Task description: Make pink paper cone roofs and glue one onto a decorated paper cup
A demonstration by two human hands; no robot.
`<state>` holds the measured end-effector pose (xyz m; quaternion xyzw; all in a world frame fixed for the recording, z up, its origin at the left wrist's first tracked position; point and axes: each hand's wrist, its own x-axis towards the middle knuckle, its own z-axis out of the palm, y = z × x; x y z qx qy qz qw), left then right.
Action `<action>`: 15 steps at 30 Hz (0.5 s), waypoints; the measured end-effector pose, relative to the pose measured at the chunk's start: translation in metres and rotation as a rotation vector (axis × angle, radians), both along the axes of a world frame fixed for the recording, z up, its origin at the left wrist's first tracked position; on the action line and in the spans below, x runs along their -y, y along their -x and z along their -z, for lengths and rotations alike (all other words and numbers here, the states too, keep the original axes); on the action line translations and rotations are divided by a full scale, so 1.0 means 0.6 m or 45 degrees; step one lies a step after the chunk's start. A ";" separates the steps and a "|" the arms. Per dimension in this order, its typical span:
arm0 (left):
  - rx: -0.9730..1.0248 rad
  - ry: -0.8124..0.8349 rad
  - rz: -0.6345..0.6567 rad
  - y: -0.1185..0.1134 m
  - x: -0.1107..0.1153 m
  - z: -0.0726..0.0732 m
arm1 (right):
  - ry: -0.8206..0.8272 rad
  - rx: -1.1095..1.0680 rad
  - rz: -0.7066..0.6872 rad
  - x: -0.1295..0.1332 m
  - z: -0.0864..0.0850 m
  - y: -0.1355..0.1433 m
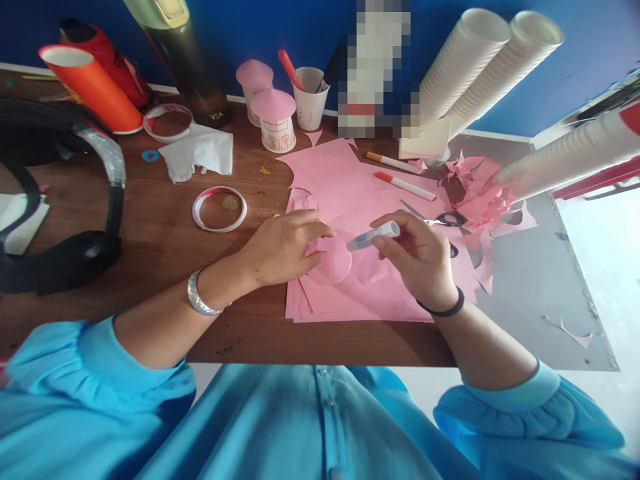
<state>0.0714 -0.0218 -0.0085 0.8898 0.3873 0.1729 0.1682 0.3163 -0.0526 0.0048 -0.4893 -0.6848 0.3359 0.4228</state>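
My right hand [420,257] is closed around a glue stick [375,235], a slim pale tube with a white end, tilted with its darker end toward the left. Beneath my left hand [285,247] lies a round piece of pink paper [337,261]. The thumb and forefinger of that hand are apart at the circle's left part; whether they press on it I cannot tell. Under both hands spreads a stack of pink paper sheets [360,307]. Scissors [447,220] lie just beyond my right hand, partly hidden by it.
Two decorated paper cups with pink cone tops [273,103] stand at the back, beside a cup of markers [310,100]. Tall stacks of paper cups [465,60] rise at back right. Tape rolls [220,209], a bottle [190,73] and a black headset [115,200] are leftward. Pink scraps [480,193] lie right.
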 end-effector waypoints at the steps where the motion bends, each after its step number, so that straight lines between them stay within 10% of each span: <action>1: -0.067 0.005 0.004 0.001 0.000 0.001 | -0.077 0.113 -0.013 0.001 0.000 0.002; 15: -0.257 0.094 0.038 -0.005 0.002 -0.008 | -0.524 0.646 -0.185 -0.001 0.011 0.023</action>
